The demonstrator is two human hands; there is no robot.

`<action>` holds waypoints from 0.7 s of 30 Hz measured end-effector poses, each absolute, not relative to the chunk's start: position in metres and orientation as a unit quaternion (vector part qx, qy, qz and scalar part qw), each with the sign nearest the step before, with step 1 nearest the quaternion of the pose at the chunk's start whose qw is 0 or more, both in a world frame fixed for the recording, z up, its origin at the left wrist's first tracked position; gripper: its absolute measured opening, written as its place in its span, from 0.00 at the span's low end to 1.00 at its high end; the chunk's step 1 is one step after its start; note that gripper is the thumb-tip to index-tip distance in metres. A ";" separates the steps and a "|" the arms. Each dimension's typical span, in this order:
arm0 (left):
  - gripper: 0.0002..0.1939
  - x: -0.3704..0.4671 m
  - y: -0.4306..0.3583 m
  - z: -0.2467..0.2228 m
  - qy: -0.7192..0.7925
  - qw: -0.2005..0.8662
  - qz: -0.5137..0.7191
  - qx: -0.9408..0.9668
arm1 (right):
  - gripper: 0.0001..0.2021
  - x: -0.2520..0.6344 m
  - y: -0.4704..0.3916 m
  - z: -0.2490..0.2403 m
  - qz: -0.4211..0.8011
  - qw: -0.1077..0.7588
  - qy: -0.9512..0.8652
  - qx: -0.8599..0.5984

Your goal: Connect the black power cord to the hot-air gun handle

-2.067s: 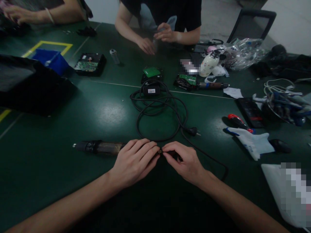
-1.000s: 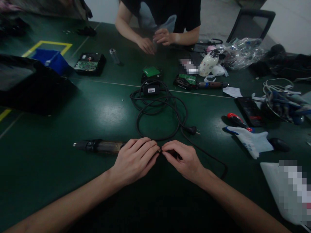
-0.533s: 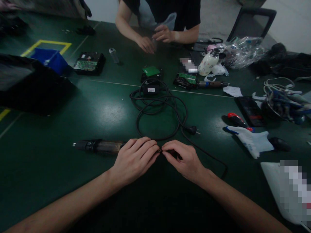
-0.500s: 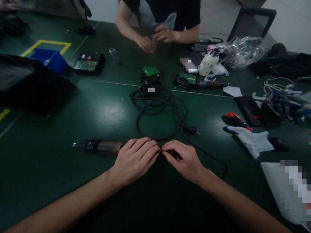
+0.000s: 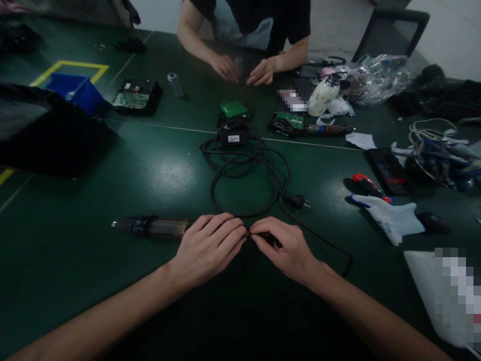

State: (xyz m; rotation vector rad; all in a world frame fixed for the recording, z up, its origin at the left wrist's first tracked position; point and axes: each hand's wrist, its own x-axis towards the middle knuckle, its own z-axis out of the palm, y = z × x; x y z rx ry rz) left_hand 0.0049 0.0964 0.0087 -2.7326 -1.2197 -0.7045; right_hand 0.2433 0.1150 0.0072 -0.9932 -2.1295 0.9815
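An electric screwdriver (image 5: 165,227) lies across the dark green table, its bit end pointing left. My left hand (image 5: 210,245) is wrapped over its rear part, fingers closed. Against that rear end, my right hand (image 5: 285,245) pinches a small dark piece between thumb and fingertips; the fingers mostly hide it, and I cannot make out its kind. Beyond my hands lies a coiled black power cord (image 5: 214,188) with a labelled adapter (image 5: 233,138) and a two-pin plug (image 5: 296,201). The cord also runs to the right, past my right wrist.
Across the table a person's hands (image 5: 261,71) rest near a circuit-board drive (image 5: 235,110). Another drive (image 5: 137,95) and a blue bin (image 5: 75,93) stand left. On the right lie a red-black tool (image 5: 368,186), a glove (image 5: 394,218), a phone (image 5: 389,170) and a second screwdriver (image 5: 328,130).
My hands and the screwdriver stay in place. Across the table, the person's one hand has lowered toward the tabletop and opened out.
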 end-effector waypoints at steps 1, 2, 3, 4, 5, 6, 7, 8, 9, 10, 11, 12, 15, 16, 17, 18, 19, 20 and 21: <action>0.11 0.005 0.096 0.009 -0.394 0.033 -0.230 -0.889 | 0.06 0.243 0.115 0.007 0.368 0.293 -0.799 -0.374; 0.12 0.005 0.096 0.010 -0.393 0.031 -0.231 -0.890 | 0.06 0.243 0.115 0.007 0.368 0.294 -0.799 -0.375; 0.12 0.005 0.096 0.010 -0.393 0.030 -0.231 -0.890 | 0.06 0.243 0.115 0.007 0.368 0.294 -0.798 -0.376; 0.12 0.005 0.096 0.011 -0.394 0.027 -0.231 -0.889 | 0.06 0.243 0.114 0.006 0.368 0.294 -0.798 -0.376; 0.12 0.005 0.096 0.011 -0.398 0.026 -0.232 -0.887 | 0.06 0.243 0.114 0.006 0.369 0.294 -0.797 -0.377; 0.12 0.005 0.096 0.011 -0.402 0.026 -0.233 -0.885 | 0.06 0.243 0.114 0.006 0.369 0.294 -0.797 -0.377; 0.12 0.006 0.096 0.010 -0.405 0.028 -0.234 -0.883 | 0.06 0.244 0.114 0.005 0.369 0.294 -0.797 -0.377; 0.12 0.005 0.096 0.010 -0.408 0.030 -0.234 -0.882 | 0.06 0.244 0.114 0.005 0.369 0.295 -0.797 -0.377; 0.11 0.005 0.096 0.009 -0.408 0.033 -0.235 -0.882 | 0.06 0.244 0.114 0.005 0.369 0.295 -0.797 -0.376; 0.11 0.005 0.096 0.009 -0.406 0.036 -0.235 -0.882 | 0.07 0.244 0.114 0.005 0.369 0.296 -0.797 -0.376; 0.11 0.005 0.096 0.008 -0.402 0.035 -0.233 -0.885 | 0.07 0.244 0.114 0.005 0.369 0.295 -0.798 -0.375; 0.11 0.005 0.096 0.009 -0.399 0.033 -0.232 -0.887 | 0.07 0.244 0.114 0.005 0.369 0.295 -0.798 -0.374; 0.12 0.005 0.096 0.010 -0.391 0.021 -0.229 -0.891 | 0.07 0.244 0.115 0.006 0.370 0.293 -0.799 -0.374; 0.13 0.005 0.096 0.011 -0.391 0.019 -0.229 -0.891 | 0.07 0.244 0.115 0.006 0.369 0.292 -0.799 -0.374; 0.13 0.005 0.095 0.011 -0.394 0.019 -0.230 -0.890 | 0.06 0.244 0.115 0.006 0.369 0.292 -0.799 -0.375; 0.14 0.005 0.095 0.011 -0.399 0.021 -0.232 -0.887 | 0.06 0.244 0.115 0.006 0.369 0.292 -0.799 -0.374; 0.14 0.005 0.095 0.011 -0.405 0.025 -0.232 -0.884 | 0.06 0.244 0.114 0.006 0.370 0.293 -0.799 -0.374; 0.14 0.005 0.096 0.010 -0.410 0.031 -0.232 -0.882 | 0.06 0.244 0.114 0.006 0.370 0.294 -0.798 -0.373; 0.13 0.005 0.096 0.010 -0.411 0.037 -0.232 -0.881 | 0.06 0.244 0.114 0.006 0.371 0.294 -0.798 -0.373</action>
